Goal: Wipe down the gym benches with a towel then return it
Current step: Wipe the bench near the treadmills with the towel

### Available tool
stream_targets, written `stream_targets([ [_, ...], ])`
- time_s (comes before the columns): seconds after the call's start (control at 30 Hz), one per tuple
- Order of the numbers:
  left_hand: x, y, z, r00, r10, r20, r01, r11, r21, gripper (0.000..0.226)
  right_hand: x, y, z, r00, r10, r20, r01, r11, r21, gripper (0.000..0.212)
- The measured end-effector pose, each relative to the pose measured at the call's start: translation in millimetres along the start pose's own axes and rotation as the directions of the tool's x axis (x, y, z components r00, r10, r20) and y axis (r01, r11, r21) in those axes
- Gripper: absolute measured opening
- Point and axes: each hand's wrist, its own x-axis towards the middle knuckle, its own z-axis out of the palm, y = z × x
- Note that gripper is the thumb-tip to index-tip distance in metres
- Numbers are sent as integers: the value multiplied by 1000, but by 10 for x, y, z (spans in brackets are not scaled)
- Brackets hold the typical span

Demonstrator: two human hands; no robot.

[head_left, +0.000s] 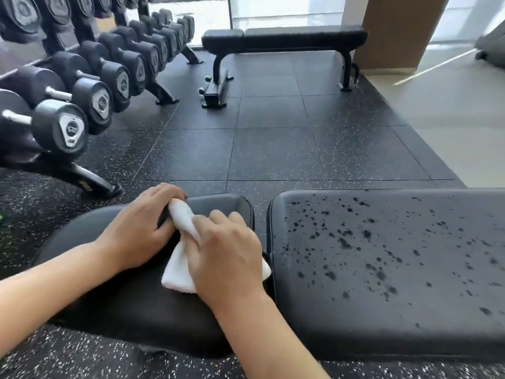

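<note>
On the seat pad (131, 310): we bunch the white towel (179, 272).
Hands: left hand (136, 228) and right hand (226, 253) curl round it.
Handling: soft, light; we grip its folds.

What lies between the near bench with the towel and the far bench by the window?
In the head view, only bare speckled black floor tiles lie between the near bench and the far bench. The dumbbell rack stands off to the left.

Black speckled rubber floor tiles (273, 149) give way on the right to pale smooth flooring (451, 127) — a dumbbell rack (82, 86) lines the left, with bright windows (284, 9) and a tan pillar (396, 31) behind.
</note>
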Motion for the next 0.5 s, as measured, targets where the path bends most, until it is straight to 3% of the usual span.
stream_targets([
  [0.2,164,-3,88,989,-151,5,151,986,-77,24,429,-7,147,990,118,83,-111,990,-84,15],
  [0.4,183,39,60,999,31,25,-30,999,-13,23,-122,-83,-114,996,91,24,-89,995,-52,13],
  [0.5,189,10,103,998,63,29,-64,998,23,29,-493,-111,-316,993,64,99,-66,998,13,20],
])
